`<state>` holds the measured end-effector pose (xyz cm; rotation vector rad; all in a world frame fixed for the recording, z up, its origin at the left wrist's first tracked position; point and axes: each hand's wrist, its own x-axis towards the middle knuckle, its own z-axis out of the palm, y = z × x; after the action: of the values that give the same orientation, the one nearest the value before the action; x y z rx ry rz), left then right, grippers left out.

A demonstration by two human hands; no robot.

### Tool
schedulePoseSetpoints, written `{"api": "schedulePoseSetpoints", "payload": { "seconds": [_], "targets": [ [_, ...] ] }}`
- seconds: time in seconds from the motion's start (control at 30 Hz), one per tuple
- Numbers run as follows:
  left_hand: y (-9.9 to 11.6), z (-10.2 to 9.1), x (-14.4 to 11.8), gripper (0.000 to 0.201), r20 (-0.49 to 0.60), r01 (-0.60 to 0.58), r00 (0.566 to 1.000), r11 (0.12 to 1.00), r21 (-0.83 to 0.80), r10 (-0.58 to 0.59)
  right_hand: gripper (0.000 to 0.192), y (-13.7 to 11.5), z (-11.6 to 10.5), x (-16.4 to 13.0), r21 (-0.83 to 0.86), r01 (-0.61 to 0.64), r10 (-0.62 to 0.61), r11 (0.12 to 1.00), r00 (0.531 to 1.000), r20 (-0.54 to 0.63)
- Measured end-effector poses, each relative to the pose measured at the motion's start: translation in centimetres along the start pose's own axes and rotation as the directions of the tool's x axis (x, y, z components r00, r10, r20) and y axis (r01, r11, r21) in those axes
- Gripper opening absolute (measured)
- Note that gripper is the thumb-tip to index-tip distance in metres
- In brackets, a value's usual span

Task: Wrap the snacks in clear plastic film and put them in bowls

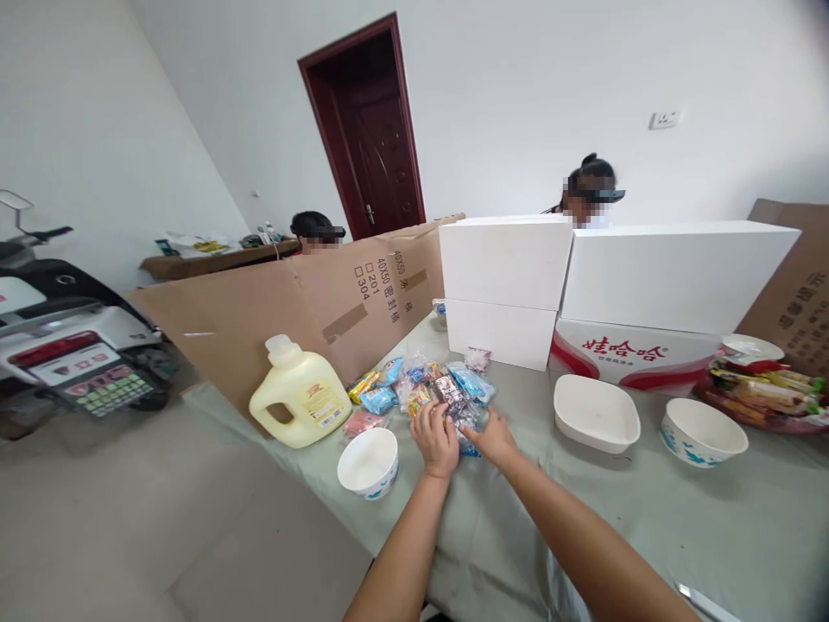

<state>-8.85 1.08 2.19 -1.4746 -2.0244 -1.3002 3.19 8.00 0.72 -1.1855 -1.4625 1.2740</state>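
Grey-green cloth covers the table [648,518]; its near edge is cut off by the frame bottom, its far edge hidden behind cardboard and boxes.

Heap of small wrapped snack packets [424,390], crinkled foil and clear film, blue, yellow, pink; lies toward the table's left end, mid-depth; printing too small to read.
Left hand [435,439]: knuckles up, fingers curled onto the heap's near side; fingertips hidden among packets, so whether they pinch one cannot be told.
Right hand [493,436]: beside it, fingers reaching into the same packets; grip likewise hidden.
Round white paper bowl [368,464], blue print, near the left edge, just left of the left hand.
Pale yellow plastic jug [299,394], handled, capped, at the left edge.
Oblong white dish [596,413] and second bowl [703,431], right of the heap.
White foam boxes [505,263] stacked along the far edge.
Red tray of snacks [764,390], far right, partly cut off.
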Motion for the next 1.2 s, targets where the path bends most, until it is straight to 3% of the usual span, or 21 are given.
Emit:
{"api": "schedulePoseSetpoints", "payload": {
  "seconds": [0.1,0.2,0.3,0.4,0.5,0.6,0.67,0.77,0.87,0.97,1.03,1.1,1.2],
  "targets": [
    [0.8,-1.1,-1.7,0.027,0.085,-0.013,0.996,1.000,0.020,0.011,0.035,-0.7,0.8,-1.1,-0.118,-0.068,0.065,0.991,0.997,-0.032],
    [1.8,-2.1,-4.5,0.028,0.247,-0.107,0.963,0.994,-0.008,0.106,0.021,-1.5,-0.7,-2.6,-0.176,-0.098,0.097,0.979,0.995,-0.012],
    [3.7,-2.9,-7.7,0.035,0.396,-0.216,0.880,0.964,-0.155,0.261,0.018,-1.2,-4.9,-5.1,-0.186,-0.128,0.131,0.974,0.991,0.006],
    [6.9,-3.4,-10.2,0.040,0.479,-0.311,0.762,0.894,-0.322,0.437,0.019,-0.3,-10.9,-8.5,-0.153,-0.203,0.203,0.967,0.979,-0.018],
    [10.3,-3.3,-11.6,0.037,0.479,-0.414,0.661,0.814,-0.408,0.577,0.031,0.4,-16.6,-12.5,-0.063,-0.290,0.284,0.955,0.955,-0.090],
    [12.7,-2.7,-12.2,0.029,0.442,-0.465,0.618,0.755,-0.462,0.650,0.048,0.3,-19.8,-16.1,0.054,-0.297,0.302,0.953,0.937,-0.177],
    [13.3,-2.2,-12.4,0.027,0.418,-0.462,0.607,0.729,-0.505,0.675,0.055,0.2,-20.1,-17.7,0.173,-0.236,0.267,0.956,0.946,-0.186],
    [13.1,-1.4,-12.5,0.029,0.360,-0.460,0.627,0.702,-0.544,0.690,0.059,0.2,-18.3,-18.7,0.318,-0.124,0.164,0.940,0.981,-0.103],
    [11.7,-1.0,-12.6,0.037,0.267,-0.518,0.647,0.668,-0.534,0.714,0.056,0.4,-15.9,-18.4,0.306,-0.031,0.051,0.952,0.997,-0.057],
    [10.1,-0.9,-12.3,0.037,0.245,-0.569,0.629,0.652,-0.501,0.737,0.050,0.2,-15.3,-17.9,0.238,0.066,-0.060,0.969,0.998,-0.031],
    [9.3,-1.0,-12.0,0.036,0.253,-0.572,0.624,0.653,-0.496,0.739,0.040,0.0,-16.3,-18.0,0.073,0.135,-0.131,0.988,0.990,-0.059],
    [9.2,-1.1,-11.6,0.033,0.251,-0.558,0.636,0.659,-0.504,0.730,0.028,-0.1,-18.5,-18.8,-0.214,0.192,-0.219,0.958,0.969,-0.112],
    [10.3,-0.9,-11.3,0.027,0.221,-0.541,0.657,0.655,-0.528,0.721,0.025,0.6,-22.9,-20.9,-0.640,0.133,-0.277,0.756,0.952,-0.130]
  ]
}}
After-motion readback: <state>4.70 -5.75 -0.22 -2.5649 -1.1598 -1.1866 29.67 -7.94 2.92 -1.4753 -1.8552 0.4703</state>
